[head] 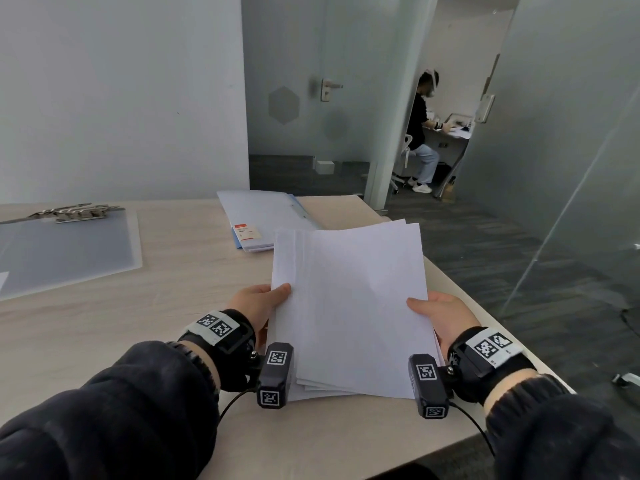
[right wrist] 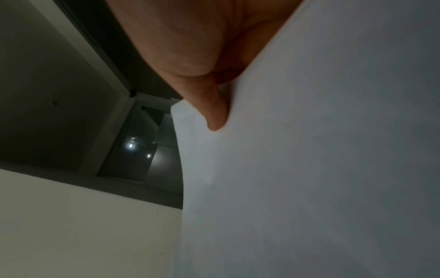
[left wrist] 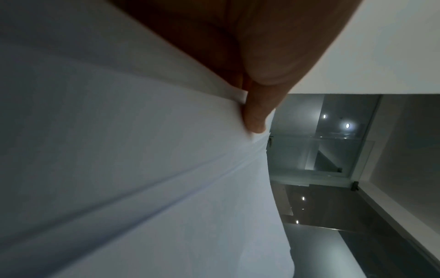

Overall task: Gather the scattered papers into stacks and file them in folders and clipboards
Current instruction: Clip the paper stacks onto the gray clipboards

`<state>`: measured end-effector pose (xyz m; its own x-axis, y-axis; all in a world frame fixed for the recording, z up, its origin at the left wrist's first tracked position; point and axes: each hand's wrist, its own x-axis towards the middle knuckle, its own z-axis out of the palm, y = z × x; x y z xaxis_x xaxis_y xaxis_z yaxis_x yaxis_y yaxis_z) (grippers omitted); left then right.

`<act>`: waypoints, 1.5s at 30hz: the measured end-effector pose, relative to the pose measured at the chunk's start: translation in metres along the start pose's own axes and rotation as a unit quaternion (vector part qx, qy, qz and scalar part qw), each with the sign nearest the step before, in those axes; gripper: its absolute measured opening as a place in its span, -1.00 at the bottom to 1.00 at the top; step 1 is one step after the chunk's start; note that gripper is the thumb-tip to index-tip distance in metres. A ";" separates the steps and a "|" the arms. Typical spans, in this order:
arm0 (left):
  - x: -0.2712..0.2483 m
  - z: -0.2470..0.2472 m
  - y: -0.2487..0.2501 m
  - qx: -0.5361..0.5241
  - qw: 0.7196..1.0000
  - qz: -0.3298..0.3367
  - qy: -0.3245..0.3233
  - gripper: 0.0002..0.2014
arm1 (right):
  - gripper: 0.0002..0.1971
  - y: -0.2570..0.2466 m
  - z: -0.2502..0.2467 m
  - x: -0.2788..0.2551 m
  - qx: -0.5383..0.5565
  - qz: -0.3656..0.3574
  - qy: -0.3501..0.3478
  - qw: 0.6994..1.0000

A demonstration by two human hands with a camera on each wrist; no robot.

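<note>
We hold the paper stack [head: 349,306] between our hands. Left hand [head: 254,304] pinches its nine o'clock edge, right hand [head: 441,317] its three o'clock edge, above the worktop [head: 138,323].

— Between the hands [head: 258,303]: papers [head: 349,306], matt white, smooth, faintly creased.
— Underneath?
— Table [head: 166,306], pale wood-grain, matt. Far left of the left hand: clipboard [head: 65,251], frosted translucent plastic with a shiny metal clip [head: 78,212].
— Beyond the fingertips?
— Folder [head: 266,216], pale blue plastic, slight sheen, paper label [head: 246,232]. On the wrists: black cloth straps [head: 239,336].
</note>
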<state>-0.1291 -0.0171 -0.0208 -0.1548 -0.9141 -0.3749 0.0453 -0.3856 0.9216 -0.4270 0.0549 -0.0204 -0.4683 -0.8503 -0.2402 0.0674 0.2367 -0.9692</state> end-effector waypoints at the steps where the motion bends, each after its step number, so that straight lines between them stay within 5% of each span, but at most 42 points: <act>1: 0.002 -0.002 0.000 0.013 1.000 -0.001 0.004 -0.71 | -0.91 0.001 -0.002 0.002 0.001 -0.003 0.005 1.000; 6: 0.007 -0.010 0.009 0.150 0.988 0.017 0.015 -0.74 | -0.91 -0.005 -0.011 0.002 0.030 -0.028 0.018 0.999; 10: 0.007 -0.012 0.030 0.262 0.956 0.112 0.069 -0.48 | -0.87 -0.023 -0.013 -0.004 0.071 -0.073 -0.005 0.995; 16: -0.015 0.023 0.071 0.077 0.969 0.227 -0.053 -0.67 | -0.91 -0.053 0.008 -0.015 0.133 -0.147 -0.035 0.980; 19: -0.023 0.035 0.082 0.002 0.963 0.265 -0.048 -0.86 | -0.89 -0.063 0.017 -0.021 0.164 -0.184 -0.059 0.967; 22: -0.024 0.036 0.075 -0.013 0.961 0.269 -0.065 -0.72 | -0.85 -0.060 0.019 -0.025 0.177 -0.197 -0.094 0.960; 26: -0.024 0.032 0.051 -0.002 0.963 0.256 -0.081 -0.61 | -0.52 -0.049 0.020 -0.029 0.153 -0.185 -0.121 0.963; 32: -0.027 0.030 0.046 -0.014 0.957 0.270 -0.108 -0.49 | -0.53 -0.050 0.022 -0.032 0.156 -0.210 -0.136 0.956; 40: -0.024 0.030 0.040 0.005 0.971 0.219 -0.091 -0.77 | -0.39 -0.038 0.023 -0.032 0.116 -0.191 -0.131 0.966; 43: -0.025 0.028 0.032 0.026 0.972 0.216 -0.086 -0.85 | -0.73 -0.034 0.026 -0.034 0.087 -0.189 -0.117 0.971; 45: -0.022 0.023 0.035 0.016 0.972 0.222 -0.072 -0.84 | -0.64 -0.037 0.029 -0.035 0.068 -0.193 -0.131 0.970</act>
<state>-0.1464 -0.0078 0.0221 -0.2638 -0.9616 0.0763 0.1089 0.0489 0.9928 -0.3872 0.0623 0.0219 -0.2432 -0.9576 0.1545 0.0561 -0.1729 -0.9833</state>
